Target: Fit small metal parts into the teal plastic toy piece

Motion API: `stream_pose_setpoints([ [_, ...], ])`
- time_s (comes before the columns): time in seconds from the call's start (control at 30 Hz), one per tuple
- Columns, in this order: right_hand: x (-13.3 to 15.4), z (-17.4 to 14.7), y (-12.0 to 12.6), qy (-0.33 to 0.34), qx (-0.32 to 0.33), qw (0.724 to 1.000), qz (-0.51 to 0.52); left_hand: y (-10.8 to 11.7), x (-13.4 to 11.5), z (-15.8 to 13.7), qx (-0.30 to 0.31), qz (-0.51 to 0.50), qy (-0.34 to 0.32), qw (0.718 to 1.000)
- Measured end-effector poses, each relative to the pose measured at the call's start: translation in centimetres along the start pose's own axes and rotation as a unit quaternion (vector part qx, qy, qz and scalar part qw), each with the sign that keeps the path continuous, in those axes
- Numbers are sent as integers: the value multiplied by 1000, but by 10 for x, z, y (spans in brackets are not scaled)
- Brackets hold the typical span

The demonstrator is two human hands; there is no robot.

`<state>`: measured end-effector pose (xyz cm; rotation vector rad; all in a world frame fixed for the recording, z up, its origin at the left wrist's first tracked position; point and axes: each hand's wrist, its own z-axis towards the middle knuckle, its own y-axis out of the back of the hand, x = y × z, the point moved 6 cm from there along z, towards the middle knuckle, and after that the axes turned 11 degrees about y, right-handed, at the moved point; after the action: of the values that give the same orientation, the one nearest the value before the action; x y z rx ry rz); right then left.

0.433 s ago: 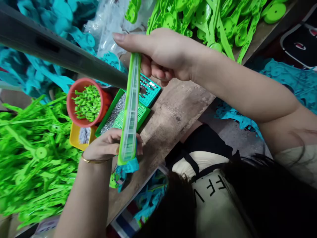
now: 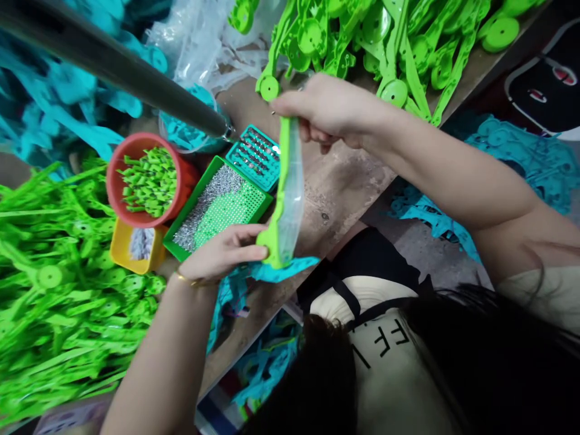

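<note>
Both hands grip one long plastic toy part, green along one side and translucent white along the other. My left hand pinches its wide lower end between thumb and fingers. At the narrow upper end my right hand is closed, thumb along the top and fingers curled behind. A blue plastic piece sticks out at the lower end; whether it is joined to the part I cannot tell. Left of the part lie a green perforated tray of small silvery pieces, probably screws, and a teal tray with small dark metal pieces.
A red tub of small green pieces and a yellow container stand at left. Green parts pile up on the left and at the top. A grey pole slants across the upper left. Below the bench's edge are blue parts.
The toy part has shifted right and turned, so its green side shows more and its ribbed translucent face less. Both hands moved right with it, still gripping.
</note>
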<state>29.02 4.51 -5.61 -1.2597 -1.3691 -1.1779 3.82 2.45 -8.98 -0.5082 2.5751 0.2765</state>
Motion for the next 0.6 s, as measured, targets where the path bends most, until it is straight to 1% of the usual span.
stream_pose_setpoints([
  [0.07, -28, 3, 10, -25, -20, 995, -94, -9, -4, 17, -7, 7, -11, 1000],
  [0.1, -39, 2, 12, -21, -24, 989, -143, -14, -6, 25, -8, 16, -16, 1000],
  [0.13, -46, -1, 12, -2, -32, 980, -198, -18, -8, 31, -12, 29, -24, 999],
  [0.17, -47, -6, 9, 41, -46, 965, -254, -22, -10, 37, -18, 48, -38, 998],
  [0.23, -41, -24, -4, 136, -94, 919, -358, -26, -14, 43, -47, 102, -71, 991],
  [0.27, -37, -34, -13, 163, -109, 895, -400, -27, -15, 44, -74, 126, -91, 985],
  [0.33, -31, -51, -35, 182, -124, 861, -458, -26, -14, 44, -140, 149, -121, 971],
  [0.4, -28, -60, -54, 187, -129, 842, -489, -27, -11, 44, -188, 141, -138, 962],
  [0.47, -29, -60, -72, 196, -113, 834, -503, -30, -10, 44, -223, 149, -154, 951],
  [0.5, -32, -59, -82, 201, -91, 832, -509, -31, -11, 42, -243, 166, -166, 941],
  [0.6, -44, -55, -112, 214, 5, 824, -525, -28, -13, 28, -294, 201, -215, 909],
])
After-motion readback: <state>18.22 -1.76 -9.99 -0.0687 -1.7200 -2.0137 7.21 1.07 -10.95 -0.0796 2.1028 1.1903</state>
